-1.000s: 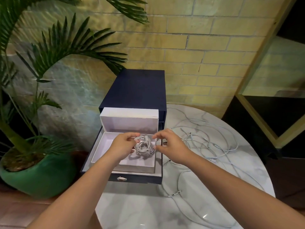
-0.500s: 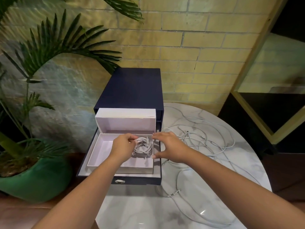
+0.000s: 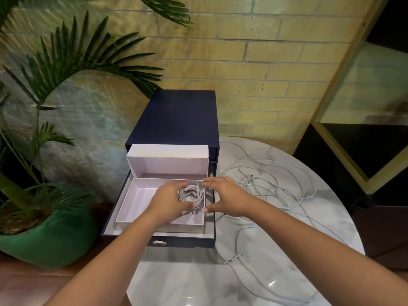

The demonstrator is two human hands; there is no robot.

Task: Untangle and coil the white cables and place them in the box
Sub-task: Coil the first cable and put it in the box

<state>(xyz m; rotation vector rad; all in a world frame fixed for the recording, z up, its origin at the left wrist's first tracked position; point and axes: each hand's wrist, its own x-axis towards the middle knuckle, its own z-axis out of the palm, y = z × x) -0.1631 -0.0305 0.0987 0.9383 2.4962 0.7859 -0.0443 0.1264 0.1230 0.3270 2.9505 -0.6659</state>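
A coiled white cable (image 3: 191, 195) lies at the right end of the open white box (image 3: 141, 199), which sits in the pulled-out navy drawer (image 3: 181, 241). My left hand (image 3: 169, 200) curls round the coil from the left, fingers above it and thumb below. My right hand (image 3: 224, 195) cups the coil's right side over the box rim, with fairly straight fingers. A loose tangle of white cables (image 3: 265, 186) is spread on the marble table (image 3: 198, 279) to the right.
The box lid (image 3: 167, 160) stands upright behind the tray, against the navy drawer cabinet (image 3: 178, 120). A palm in a green pot (image 3: 48, 239) stands at the left. More cable loops (image 3: 234, 257) trail toward the table's front right edge.
Both hands have lowered the coil into the right end of the box. My right hand has spread out a little on the coil's side.
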